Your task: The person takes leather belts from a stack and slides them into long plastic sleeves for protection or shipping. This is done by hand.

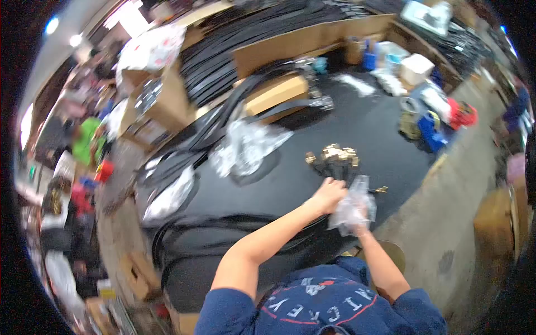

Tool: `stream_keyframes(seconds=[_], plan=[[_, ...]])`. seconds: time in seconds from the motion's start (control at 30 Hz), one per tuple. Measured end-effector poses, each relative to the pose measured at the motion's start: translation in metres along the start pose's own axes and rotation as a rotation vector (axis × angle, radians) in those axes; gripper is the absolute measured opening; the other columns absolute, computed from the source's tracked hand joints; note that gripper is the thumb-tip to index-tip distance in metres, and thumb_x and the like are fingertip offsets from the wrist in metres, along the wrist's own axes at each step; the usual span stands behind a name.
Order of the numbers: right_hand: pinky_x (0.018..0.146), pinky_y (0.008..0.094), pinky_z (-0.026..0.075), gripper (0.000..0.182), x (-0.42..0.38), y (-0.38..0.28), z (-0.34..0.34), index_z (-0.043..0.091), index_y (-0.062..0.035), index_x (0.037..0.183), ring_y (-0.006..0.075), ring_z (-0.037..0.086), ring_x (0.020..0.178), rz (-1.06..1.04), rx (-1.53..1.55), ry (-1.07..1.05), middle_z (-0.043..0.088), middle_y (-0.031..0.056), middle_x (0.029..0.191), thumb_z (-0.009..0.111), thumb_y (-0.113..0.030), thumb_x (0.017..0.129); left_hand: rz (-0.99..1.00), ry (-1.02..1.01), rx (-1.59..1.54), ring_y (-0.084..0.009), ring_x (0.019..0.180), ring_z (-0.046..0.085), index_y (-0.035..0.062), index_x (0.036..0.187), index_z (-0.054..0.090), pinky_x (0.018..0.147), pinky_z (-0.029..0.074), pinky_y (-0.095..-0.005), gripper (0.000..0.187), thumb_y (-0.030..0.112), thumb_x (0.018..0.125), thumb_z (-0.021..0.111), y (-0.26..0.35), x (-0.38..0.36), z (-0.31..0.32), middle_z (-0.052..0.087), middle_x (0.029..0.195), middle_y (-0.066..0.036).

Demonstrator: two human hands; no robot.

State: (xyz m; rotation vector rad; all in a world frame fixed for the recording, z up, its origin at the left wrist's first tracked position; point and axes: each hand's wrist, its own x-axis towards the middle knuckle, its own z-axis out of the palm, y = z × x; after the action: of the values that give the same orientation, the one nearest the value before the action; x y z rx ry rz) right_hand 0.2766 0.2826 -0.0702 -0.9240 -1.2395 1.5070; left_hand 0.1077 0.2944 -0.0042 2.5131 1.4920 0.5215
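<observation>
A bundle of black straps with shiny gold metal ends (338,156) lies on the black tabletop (301,195) in front of me. My left hand (329,195) is closed around the straps just below the gold ends. Beside it, my right hand (360,216) is partly covered by a clear plastic bag (357,201), which it grips against the near end of the bundle. Its fingers show only dimly through the plastic. A small loose gold piece (382,190) lies to the right of the bag.
Long black straps (223,223) curl along the table's near left. Plastic bags (245,148) and a cardboard box (276,95) lie further back. Tape rolls (410,120) and a red item (462,114) stand at the right edge. Another person in green (86,139) is far left.
</observation>
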Motion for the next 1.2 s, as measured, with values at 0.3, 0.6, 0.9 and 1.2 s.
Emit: stream_keyframes(seconds=[0.3, 0.6, 0.9, 1.2], plan=[[0.061, 0.0296, 0.047, 0.017, 0.021, -0.045, 0.02, 0.065, -0.0015, 0.088, 0.0149, 0.059, 0.068, -0.421, -0.464, 0.033, 0.061, 0.0056, 0.076, 0.066, -0.014, 0.077, -0.207, -0.094, -0.236, -0.035, 0.093, 0.06, 0.0076, 0.092, 0.063, 0.078, 0.05, -0.0419, 0.024, 0.016, 0.07, 0.067, -0.004, -0.004, -0.042, 0.063, 0.097, -0.015], [0.037, 0.0265, 0.042, 0.039, 0.032, -0.063, 0.016, 0.06, -0.0033, 0.113, 0.0099, 0.052, 0.045, 0.379, -0.12, -0.193, 0.064, 0.0042, 0.083, 0.071, -0.02, 0.078, -0.045, 0.399, -0.231, -0.0331, 0.082, 0.06, 0.0037, 0.084, 0.063, 0.071, 0.05, -0.0401, 0.019, 0.002, 0.066, 0.068, -0.008, -0.005, -0.035, 0.062, 0.086, -0.013], [0.031, 0.0243, 0.036, 0.054, 0.023, -0.071, 0.009, 0.057, -0.0072, 0.112, 0.0092, 0.045, 0.04, 0.315, -0.175, -0.268, 0.059, 0.0031, 0.075, 0.068, -0.048, 0.078, -0.102, 0.494, -0.234, -0.033, 0.075, 0.06, 0.0034, 0.082, 0.061, 0.064, 0.05, -0.0385, 0.019, 0.003, 0.065, 0.07, 0.002, -0.011, -0.025, 0.06, 0.085, -0.013], [0.045, 0.0206, 0.035, 0.025, 0.021, -0.088, 0.043, 0.056, -0.0068, 0.106, 0.0029, 0.044, 0.054, 0.307, 0.273, 0.04, 0.055, -0.0029, 0.077, 0.064, -0.006, 0.082, -0.348, 0.543, -0.388, -0.0342, 0.075, 0.06, -0.0015, 0.079, 0.062, 0.065, 0.047, -0.0393, 0.014, 0.001, 0.066, 0.067, 0.001, -0.004, -0.033, 0.06, 0.08, -0.016]])
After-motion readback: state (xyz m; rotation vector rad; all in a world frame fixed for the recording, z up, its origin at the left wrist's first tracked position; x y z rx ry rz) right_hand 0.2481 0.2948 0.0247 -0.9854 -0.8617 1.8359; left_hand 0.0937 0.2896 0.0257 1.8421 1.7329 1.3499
